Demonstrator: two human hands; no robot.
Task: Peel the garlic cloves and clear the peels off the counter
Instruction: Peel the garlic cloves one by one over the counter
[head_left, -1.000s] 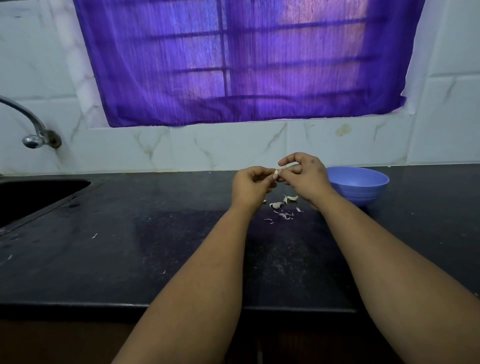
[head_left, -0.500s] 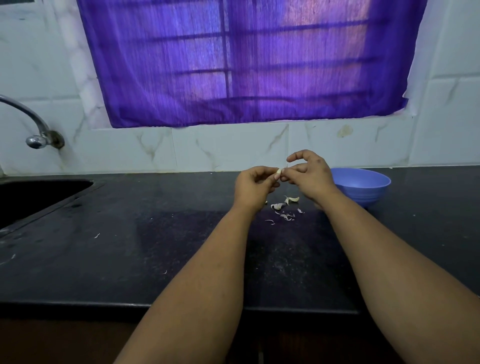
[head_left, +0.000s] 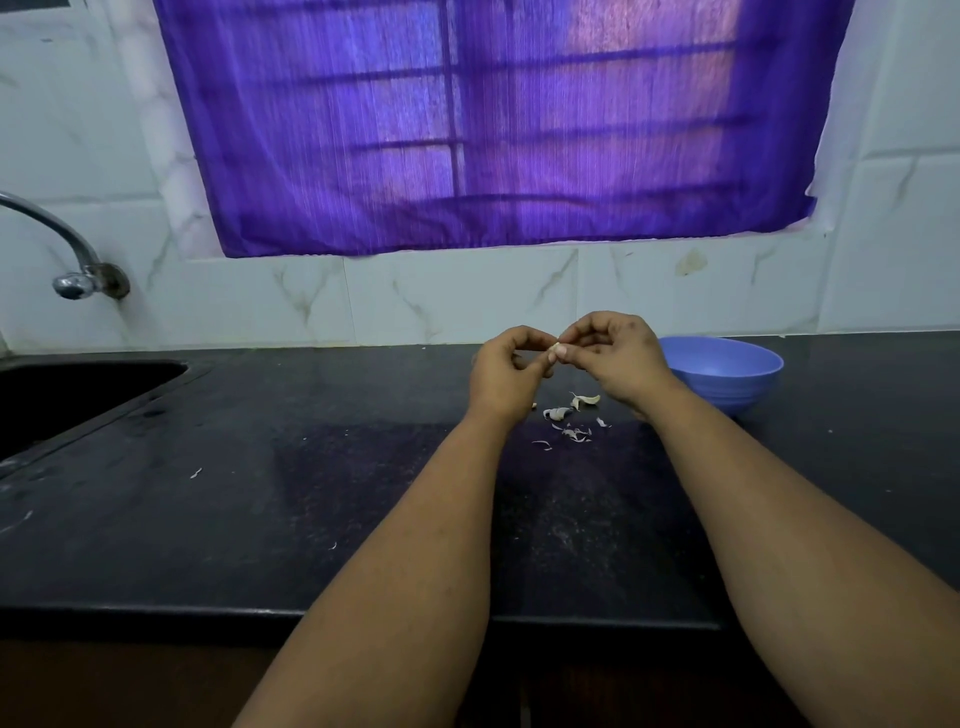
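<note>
While both forearms reach out over the dark tabletop (head_left: 260, 519), the scene behind the hands is filled by a purple curtain (head_left: 483, 130) hanging over a window in the white tiled wall (head_left: 467, 296). Far off to the left of the left hand, a black sink (head_left: 62, 395) is sunk into the tabletop, and a metal tap (head_left: 72, 260) curves out of the wall above it. Just beyond and to the right of the right hand stands a blue bowl (head_left: 727, 371); what it holds cannot be seen from here.

Raised above the tabletop, the left hand (head_left: 506, 371) and the right hand (head_left: 610, 356) meet fingertip to fingertip. Each has its fingers curled, and between them they pinch a small pale garlic clove (head_left: 555, 349), the left gripping it from one side, the right thumb and forefinger nipping it from the other. Only a sliver of the clove shows between the fingers.

Directly below the hands, on the tabletop, lies a little scatter of garlic peels (head_left: 571, 418): a couple of larger curled pieces nearest the right wrist and thinner shreds closer to the person. A few stray white flecks (head_left: 196, 473) lie well to the left of the left forearm.
</note>
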